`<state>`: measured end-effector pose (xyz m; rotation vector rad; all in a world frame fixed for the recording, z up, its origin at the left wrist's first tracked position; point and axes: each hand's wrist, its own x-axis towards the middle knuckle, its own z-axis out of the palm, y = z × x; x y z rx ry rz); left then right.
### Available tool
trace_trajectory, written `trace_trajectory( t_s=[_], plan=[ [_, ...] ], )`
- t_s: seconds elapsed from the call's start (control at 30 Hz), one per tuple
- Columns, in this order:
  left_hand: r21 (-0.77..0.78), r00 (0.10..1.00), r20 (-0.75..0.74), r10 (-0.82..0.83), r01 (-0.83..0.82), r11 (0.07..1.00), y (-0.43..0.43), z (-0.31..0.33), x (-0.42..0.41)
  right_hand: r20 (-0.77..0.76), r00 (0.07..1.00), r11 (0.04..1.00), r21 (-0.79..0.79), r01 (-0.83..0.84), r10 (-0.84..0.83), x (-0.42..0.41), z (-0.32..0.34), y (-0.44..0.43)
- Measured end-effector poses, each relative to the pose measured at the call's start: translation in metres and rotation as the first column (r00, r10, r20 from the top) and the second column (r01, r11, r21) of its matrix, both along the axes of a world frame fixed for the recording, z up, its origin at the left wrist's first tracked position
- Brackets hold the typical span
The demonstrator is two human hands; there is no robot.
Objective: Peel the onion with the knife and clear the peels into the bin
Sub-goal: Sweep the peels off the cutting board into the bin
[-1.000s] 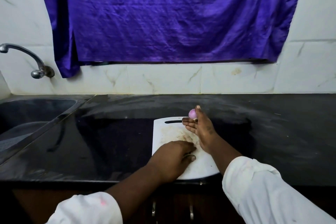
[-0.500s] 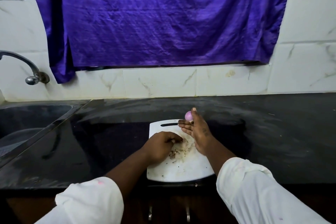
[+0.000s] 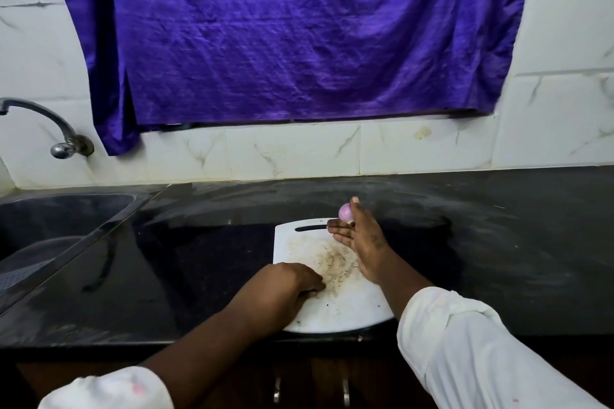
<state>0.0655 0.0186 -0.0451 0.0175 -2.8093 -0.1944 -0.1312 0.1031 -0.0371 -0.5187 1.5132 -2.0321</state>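
Note:
A small peeled pink onion is pinched at the thumb of my right hand. That hand stands on its edge across the right side of the white cutting board, its other fingers straight and pointing left. My left hand lies on the board's left side with its fingers curled down over brown onion peel scraps. What sits under those fingers is hidden. No knife and no bin are in view.
The board lies at the front edge of a black countertop. A sink with a wall tap is at the left. A purple cloth hangs on the tiled wall behind. Cupboard handles show below the counter.
My left hand reached further onto the board among the scraps, then drew back toward the near left. My right hand has kept the onion in the same spot.

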Motion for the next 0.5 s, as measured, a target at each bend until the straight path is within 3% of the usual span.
trace_trajectory(
  t_s=[0.3,0.5],
  plan=[
    [-0.019,0.992,-0.006,0.129,-0.129,0.991,0.010,-0.002,0.015,-0.100,0.995,0.999,0.047,0.009,-0.004,0.005,-0.001,-0.001],
    [0.066,0.976,-0.026,0.216,-0.214,0.975,0.020,-0.003,0.035,-0.175,0.985,0.993,0.114,0.022,-0.002,0.009,0.000,-0.001]
  ],
)
